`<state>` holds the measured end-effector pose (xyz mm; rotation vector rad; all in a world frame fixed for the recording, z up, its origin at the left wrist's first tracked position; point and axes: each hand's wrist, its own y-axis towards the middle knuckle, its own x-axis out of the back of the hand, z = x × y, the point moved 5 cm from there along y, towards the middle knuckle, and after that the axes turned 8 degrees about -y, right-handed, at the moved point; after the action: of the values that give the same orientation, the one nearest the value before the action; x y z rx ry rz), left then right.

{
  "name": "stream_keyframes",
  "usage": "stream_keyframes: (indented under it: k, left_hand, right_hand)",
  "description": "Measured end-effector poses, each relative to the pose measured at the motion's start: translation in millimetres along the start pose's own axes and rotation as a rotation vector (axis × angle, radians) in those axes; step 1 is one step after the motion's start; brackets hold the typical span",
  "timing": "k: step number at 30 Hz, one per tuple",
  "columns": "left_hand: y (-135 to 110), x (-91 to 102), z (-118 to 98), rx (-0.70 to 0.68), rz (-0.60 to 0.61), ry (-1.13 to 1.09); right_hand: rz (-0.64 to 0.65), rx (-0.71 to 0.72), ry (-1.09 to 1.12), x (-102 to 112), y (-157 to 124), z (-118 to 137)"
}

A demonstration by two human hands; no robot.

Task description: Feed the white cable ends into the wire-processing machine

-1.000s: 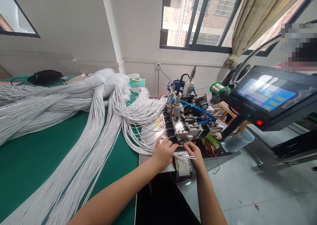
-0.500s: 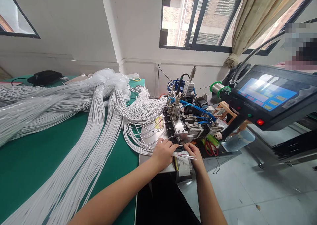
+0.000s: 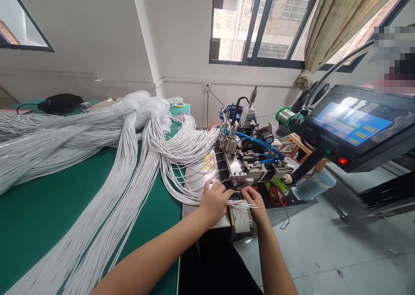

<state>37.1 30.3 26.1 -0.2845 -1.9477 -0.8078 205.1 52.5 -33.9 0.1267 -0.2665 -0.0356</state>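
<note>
My left hand is closed on a white cable, its thumb and forefinger pinching it at the front of the machine. Just to the right, my right hand pinches the tip end of that same cable. Beneath my left hand runs a bunch of white cables, with loose ends sticking out between both hands. These cables come from a large heap of white cables on the green table. My fingertips hide most of the pinched cable.
A control screen on a black arm stands at the right, near a solder wire spool. Red-handled scissors and a clear plastic tub lie right of my hands. A person is partly visible at the far right edge.
Both hands keep nearly the same place, pinching the cable. The view has shifted very slightly; nothing was let go or taken up.
</note>
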Motion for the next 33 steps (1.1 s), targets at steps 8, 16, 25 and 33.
stream_keyframes:
  k: [8,16,25,33]
  left_hand:
    - [1.3,0.1,0.0,0.008,0.034,0.004]
    - [1.1,0.9,-1.7,0.000,0.038,0.020]
    - [3.5,-0.3,-5.3,-0.027,0.139,0.063]
    - [4.8,-3.0,-7.1,-0.034,0.156,0.096]
  right_hand:
    - [-0.012,0.074,-0.122,2.4,2.5,11.3]
    - [-0.012,0.085,-0.181,1.9,2.4,16.5]
    - [0.174,-0.040,-0.028,2.3,7.0,9.2]
    - [0.115,-0.171,0.123,-4.0,10.5,1.2]
